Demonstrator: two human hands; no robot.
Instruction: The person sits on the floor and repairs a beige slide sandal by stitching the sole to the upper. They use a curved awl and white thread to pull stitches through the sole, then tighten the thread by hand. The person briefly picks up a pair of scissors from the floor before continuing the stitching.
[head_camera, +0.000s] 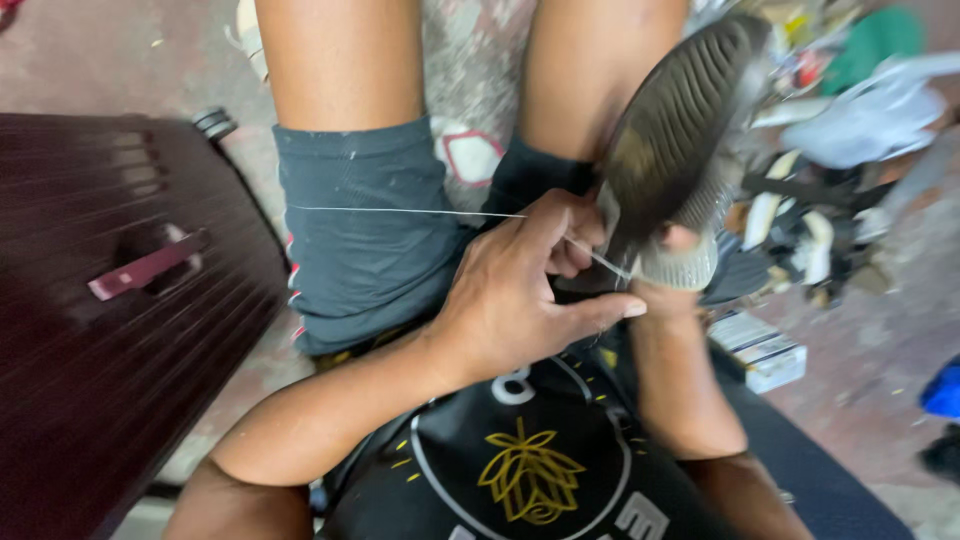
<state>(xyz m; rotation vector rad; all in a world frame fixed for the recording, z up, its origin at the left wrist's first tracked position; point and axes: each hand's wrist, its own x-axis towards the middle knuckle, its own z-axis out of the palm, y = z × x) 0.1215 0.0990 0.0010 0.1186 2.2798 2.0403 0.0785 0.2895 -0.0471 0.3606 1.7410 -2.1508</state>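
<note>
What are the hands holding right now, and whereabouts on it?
The left hand pinches a thin white thread close to the shoe. The right hand, mostly hidden, props the shoe from underneath its lower end.

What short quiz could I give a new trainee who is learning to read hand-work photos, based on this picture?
1. True or false: the left hand pinches a thin white thread stretched taut across the grey shorts.
2. Which faces the camera on the dark ridged-sole shoe: A) the laces, B) the sole, C) the inside?
3. Fill in: the right hand steadies the shoe from ____ it, mostly hidden.

Key
1. True: the grip is closed on the thread beside the shoe.
2. B: the grooved sole is turned up.
3. Behind; only fingertips show.
</note>
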